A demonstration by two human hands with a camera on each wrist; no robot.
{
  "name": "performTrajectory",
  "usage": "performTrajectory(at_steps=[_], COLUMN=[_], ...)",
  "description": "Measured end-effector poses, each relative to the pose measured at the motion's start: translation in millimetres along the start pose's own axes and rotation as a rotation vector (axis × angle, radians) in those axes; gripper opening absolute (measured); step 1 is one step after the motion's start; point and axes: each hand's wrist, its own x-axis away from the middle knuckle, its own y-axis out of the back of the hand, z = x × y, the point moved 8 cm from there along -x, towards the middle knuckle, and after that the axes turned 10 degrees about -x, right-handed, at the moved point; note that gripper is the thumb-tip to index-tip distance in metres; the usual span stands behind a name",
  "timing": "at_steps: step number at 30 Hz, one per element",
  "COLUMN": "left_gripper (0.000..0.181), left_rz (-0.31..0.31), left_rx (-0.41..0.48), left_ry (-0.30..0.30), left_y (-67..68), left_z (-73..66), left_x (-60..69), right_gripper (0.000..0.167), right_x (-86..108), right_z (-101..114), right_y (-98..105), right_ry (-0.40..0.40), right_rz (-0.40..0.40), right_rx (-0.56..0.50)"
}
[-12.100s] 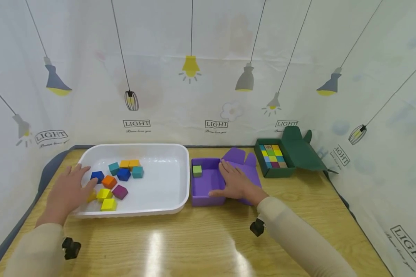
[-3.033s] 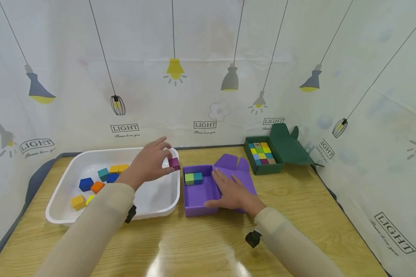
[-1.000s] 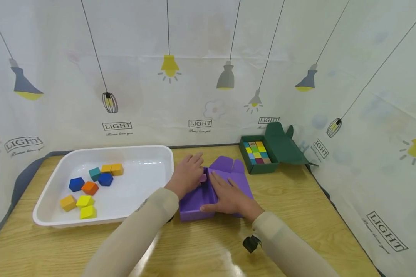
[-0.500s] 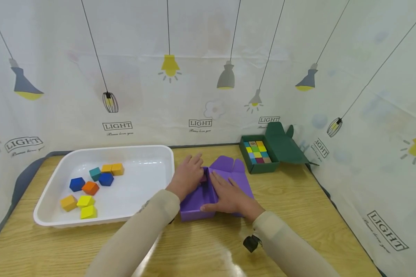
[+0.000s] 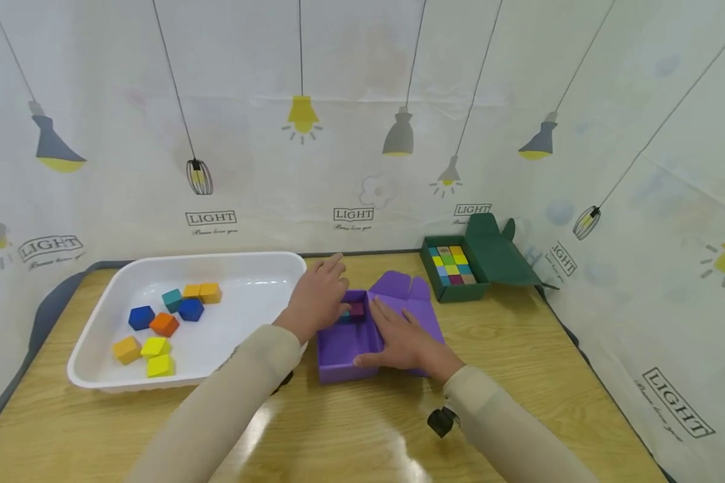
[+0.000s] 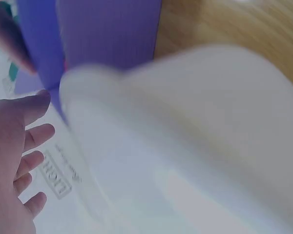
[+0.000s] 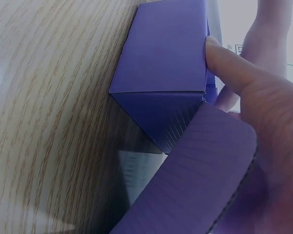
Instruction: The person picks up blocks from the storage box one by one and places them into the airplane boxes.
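Note:
My left hand (image 5: 315, 298) hovers over the left rim of the purple box (image 5: 346, 373), its fingers loose and apart, with nothing in them in the left wrist view. Inside the box, a magenta block (image 5: 358, 310) sits in the far right corner, beside a teal block (image 5: 345, 316) partly covered by my left thumb. The box's far left corner is hidden behind that hand. My right hand (image 5: 401, 339) rests with fingers extended along the box's right wall and its folded-back lid (image 5: 425, 315). In the right wrist view, the right thumb (image 7: 229, 63) touches the box's top edge.
A white tray (image 5: 260, 295) left of the box holds several loose blocks, among them an orange block (image 5: 164, 325) and a yellow block (image 5: 160, 366). Back right stands an open green box (image 5: 462, 293) packed with coloured blocks. A printed curtain hangs behind the wooden table.
The magenta block went from the tray into the purple box, and a teal block earlier likewise. Since half a second ago, my left hand has let go and drawn slightly left. The right hand stays put.

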Motion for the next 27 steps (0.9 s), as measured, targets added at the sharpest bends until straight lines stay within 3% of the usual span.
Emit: performTrajectory(at_steps=[7,13,17,22,27], left_gripper=[0.035,0.029,0.026,0.024,0.025], left_rz=[-0.031,-0.01,0.016,0.057,0.112], left_rx=[0.061,0.202,0.243,0.286,0.28], left_ry=[0.061,0.158,0.2,0.247,0.299], left_y=[6.5,-8.4,-18.6,-25.8,-38.2], left_z=[48.9,106.0,138.8,169.5,191.1], left_x=[30.8,71.3,101.0,136.1,168.4], right_gripper=[0.11,0.112,0.112,0.112,0.112], right_x=[1.1,2.2,2.5,2.2,2.1], right_z=[-4,-2,0,0,-1], right_y=[-1,0,2,3,1], right_ry=[-0.021,-0.011,-0.004,-0.007,-0.009], right_rz=[0.009,0.012,0.009,0.008,0.015], right_rx=[-0.017,-0.011,-0.005,0.004,0.003])
